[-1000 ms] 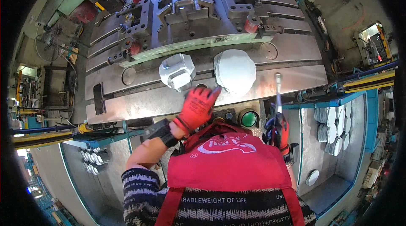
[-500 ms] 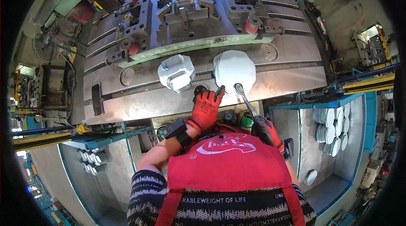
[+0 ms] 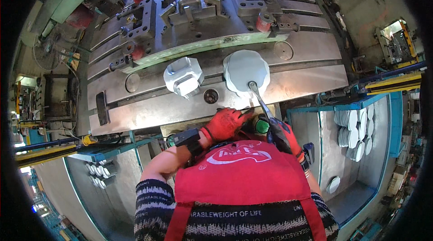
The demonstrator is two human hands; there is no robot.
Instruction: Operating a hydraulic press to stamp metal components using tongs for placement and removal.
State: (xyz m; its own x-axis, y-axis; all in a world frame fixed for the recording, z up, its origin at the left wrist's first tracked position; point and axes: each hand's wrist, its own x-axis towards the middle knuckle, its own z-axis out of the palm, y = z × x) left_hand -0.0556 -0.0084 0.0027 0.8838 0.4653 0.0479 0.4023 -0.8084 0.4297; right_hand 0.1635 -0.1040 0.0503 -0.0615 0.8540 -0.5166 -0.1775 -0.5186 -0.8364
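Right hand [image 3: 283, 137] clamped round tool [image 3: 261, 101], handle end hidden in glove. Tool's head overlies stack [image 3: 246, 68] on bed [image 3: 311, 82]; contact unclear. Left hand [image 3: 225, 123] beside tool, fingertips dark, blurred: apart or together, cannot tell.

two gloved hands [image 3: 226, 123] [image 3: 286, 138], one rod tool [image 3: 263, 104], one disc stack [image 3: 246, 68], one formed part [image 3: 184, 77], one phone [image 3: 102, 107]

The head camera (a wide fisheye) looks down from close above the red apron [image 3: 243, 175], facing the metal bed [image 3: 311, 79].
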